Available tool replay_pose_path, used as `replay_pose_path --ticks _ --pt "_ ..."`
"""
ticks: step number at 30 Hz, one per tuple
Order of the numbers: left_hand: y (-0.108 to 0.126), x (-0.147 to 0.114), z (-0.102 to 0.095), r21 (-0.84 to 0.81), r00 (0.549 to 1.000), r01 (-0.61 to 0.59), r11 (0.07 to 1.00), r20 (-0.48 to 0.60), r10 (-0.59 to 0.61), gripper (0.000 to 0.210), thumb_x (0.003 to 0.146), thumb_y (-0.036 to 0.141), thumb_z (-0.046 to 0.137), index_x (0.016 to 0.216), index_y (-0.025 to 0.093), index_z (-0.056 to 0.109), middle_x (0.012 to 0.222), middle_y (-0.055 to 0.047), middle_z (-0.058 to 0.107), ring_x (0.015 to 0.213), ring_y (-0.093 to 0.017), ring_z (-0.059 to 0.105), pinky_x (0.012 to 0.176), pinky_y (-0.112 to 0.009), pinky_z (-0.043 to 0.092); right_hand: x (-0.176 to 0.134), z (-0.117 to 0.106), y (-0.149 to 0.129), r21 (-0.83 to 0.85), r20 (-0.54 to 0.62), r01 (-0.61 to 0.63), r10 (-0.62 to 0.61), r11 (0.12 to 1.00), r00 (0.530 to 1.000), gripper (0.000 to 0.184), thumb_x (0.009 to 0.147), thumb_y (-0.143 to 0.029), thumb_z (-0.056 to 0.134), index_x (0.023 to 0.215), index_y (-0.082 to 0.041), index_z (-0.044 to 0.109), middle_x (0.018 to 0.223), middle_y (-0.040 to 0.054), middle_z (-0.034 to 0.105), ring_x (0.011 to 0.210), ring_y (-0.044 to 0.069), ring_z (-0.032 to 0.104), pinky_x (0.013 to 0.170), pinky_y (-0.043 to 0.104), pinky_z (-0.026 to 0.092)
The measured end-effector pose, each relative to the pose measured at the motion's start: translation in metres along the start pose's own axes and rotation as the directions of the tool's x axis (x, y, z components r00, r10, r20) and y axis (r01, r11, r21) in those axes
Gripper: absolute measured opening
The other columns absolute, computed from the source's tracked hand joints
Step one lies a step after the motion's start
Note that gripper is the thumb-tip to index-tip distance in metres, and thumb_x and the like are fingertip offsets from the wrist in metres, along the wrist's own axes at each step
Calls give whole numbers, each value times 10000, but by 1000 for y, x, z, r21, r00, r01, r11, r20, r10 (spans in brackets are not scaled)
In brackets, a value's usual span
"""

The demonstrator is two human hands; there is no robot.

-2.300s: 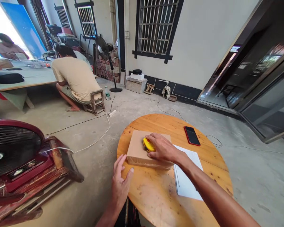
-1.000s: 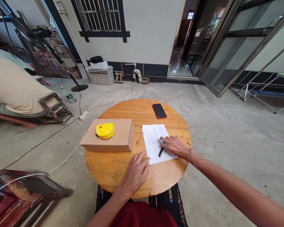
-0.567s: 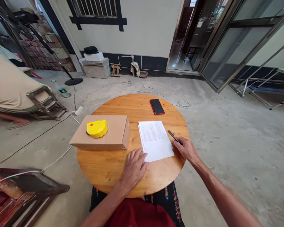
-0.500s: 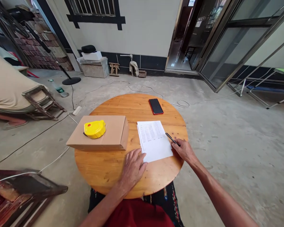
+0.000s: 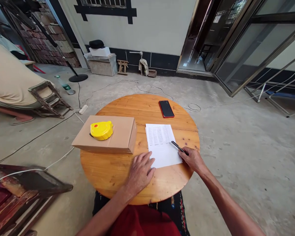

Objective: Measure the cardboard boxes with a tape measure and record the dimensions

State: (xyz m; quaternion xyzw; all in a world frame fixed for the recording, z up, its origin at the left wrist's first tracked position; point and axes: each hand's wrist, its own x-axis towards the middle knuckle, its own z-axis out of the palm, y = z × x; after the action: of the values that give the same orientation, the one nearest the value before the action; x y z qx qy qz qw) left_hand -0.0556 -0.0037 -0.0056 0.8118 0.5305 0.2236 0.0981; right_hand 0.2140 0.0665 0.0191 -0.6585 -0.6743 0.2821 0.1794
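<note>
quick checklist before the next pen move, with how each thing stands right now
1. Black pen in the right hand: ok, held between the fingers.
2. Pen touching the paper: cannot tell; its far end appears over the sheet, but contact is unclear.
3. Left hand placed at the paper: ok, its fingertips are at the left edge.
4. Phone off the paper: ok, it lies beyond it on the round table.
5. Yellow tape measure off the paper: ok, it rests on the cardboard box.
</note>
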Motion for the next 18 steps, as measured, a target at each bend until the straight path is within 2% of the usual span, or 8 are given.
replay_pose_path --ticks 2,4,7,10,12,14,18 --pt "1 0 -1 -9 1000 -1 1000 -8 1 321 867 209 599 1185 243 628 1391 -63 567 1217 -293 481 991 -487 412 -3 -5 -4 28 -37 -10 11 1000 999 337 849 -458 497 633 -209 568 524 -25 512 510 155 475 480 249 317" --pt "1 1 -1 -14 1000 4 1000 -16 -4 325 861 200 596 1182 242 629 1384 -64 572 1215 -289 482 988 -486 414 -7 -13 -12 124 -125 -9 24 992 992 386 883 -495 473 664 -203 598 560 -14 537 547 162 506 503 254 352" --pt "2 1 -2 -24 1000 7 1000 -17 -8 319 859 198 591 1173 237 633 1375 -64 577 1215 -285 477 992 -486 413 -15 -26 -30 265 -305 61 23 962 952 397 906 -517 490 763 -204 688 688 13 610 678 180 574 588 261 413" --pt "3 2 -3 -38 1000 19 999 -17 -20 310 857 191 590 1162 228 638 1368 -59 581 1211 -279 472 997 -478 409 -21 -21 -47 358 -404 123 35 925 914 387 903 -528 529 807 -203 716 634 -1 569 603 158 535 541 259 398" --pt "3 2 -4 -55 999 31 998 -18 -32 310 846 182 598 1150 228 641 1360 -56 585 1209 -275 471 1004 -473 403 -21 -5 -55 458 -382 172 18 872 924 353 892 -513 568 824 -194 703 578 -18 552 525 140 509 503 255 398" --pt "3 2 -5 -80 999 43 996 -14 -44 305 837 202 616 1140 232 644 1357 -58 585 1217 -277 468 1007 -476 400 -20 14 -62 558 -311 217 -40 801 949 295 868 -477 623 825 -189 671 574 -19 583 505 140 548 498 256 426" --pt "2 5 -7 -112 998 62 992 -5 -63 225 880 269 598 1095 246 659 1317 -54 605 1197 -268 484 989 -467 412 -13 46 -74 703 -197 210 -98 680 976 208 865 -405 644 888 -198 638 736 21 688 596 167 665 535 267 483"
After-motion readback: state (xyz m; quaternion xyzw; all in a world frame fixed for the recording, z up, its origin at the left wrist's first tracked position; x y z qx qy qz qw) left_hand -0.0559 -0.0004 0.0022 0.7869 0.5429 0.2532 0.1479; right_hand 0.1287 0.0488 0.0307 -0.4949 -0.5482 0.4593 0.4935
